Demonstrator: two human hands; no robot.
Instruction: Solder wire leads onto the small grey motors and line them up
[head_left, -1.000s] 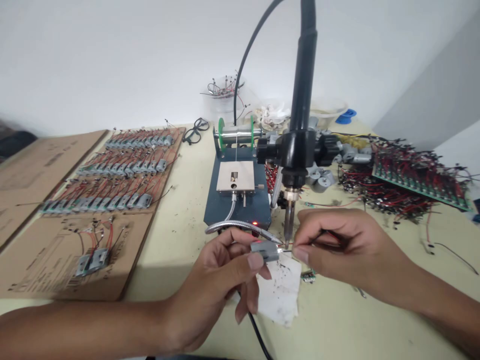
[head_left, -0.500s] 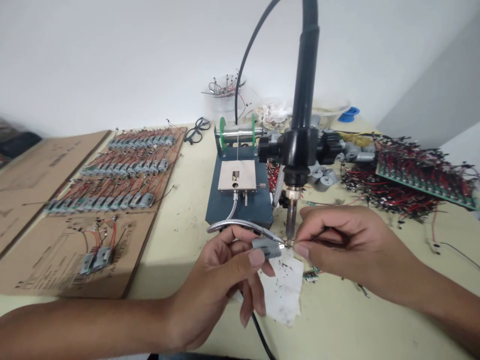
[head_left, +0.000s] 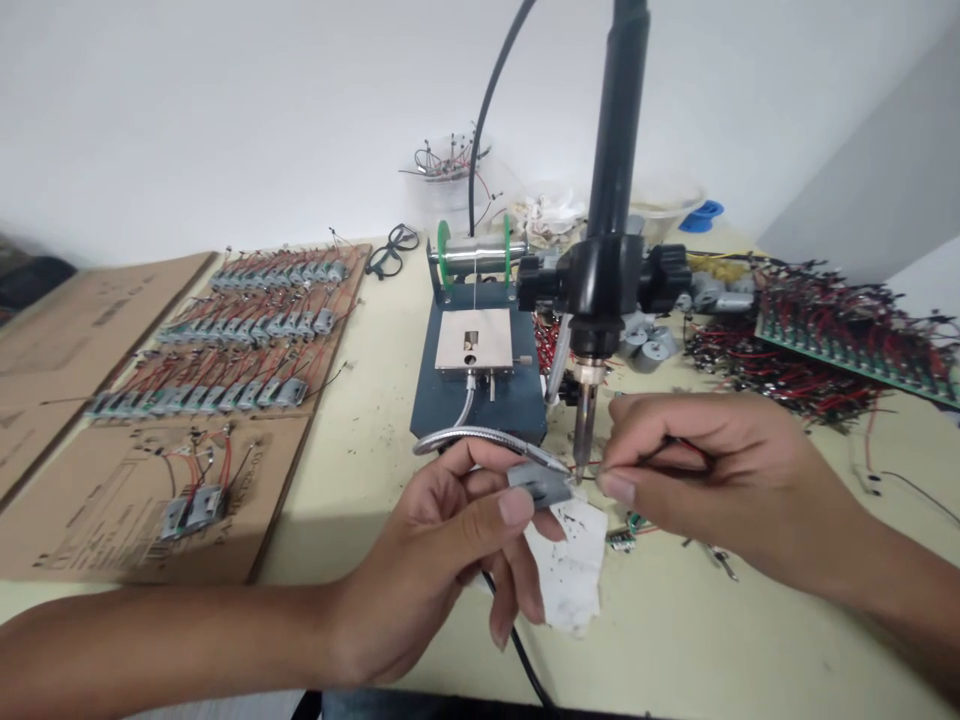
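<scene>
And here we are, right at the centre of the frame: the left hand [head_left: 442, 540] has its fingers clamped around a grey motor [head_left: 551, 484], metal end pointing right, just under the soldering iron [head_left: 586, 425]. Across from it, the right hand [head_left: 712, 465] has thumb and forefinger pinched on a thin wire [head_left: 589, 477], its end up by the motor's contacts, with more red and black lead bunched in the palm. The iron's tip is right there at the contacts, and the curved metal tube [head_left: 487, 433] reaches in too. I'd call this joint mid-way; whether the wire is fast yet, I can't tell from here.

Now the tally! Left of the frame, three long rows of wired motors [head_left: 202, 400] lie on cardboard [head_left: 97, 500], with a short group [head_left: 202, 508] below them, red leads sticking out. Those look finished, so a good batch seems done.

But look right: bare-looking motors [head_left: 649, 348] sit behind the right hand, and a big tangle of leads [head_left: 780, 370] spreads over the surface [head_left: 690, 630], beside a long green board [head_left: 847, 362] bristling with more. Plenty left, by the look of it, this one included.
</scene>
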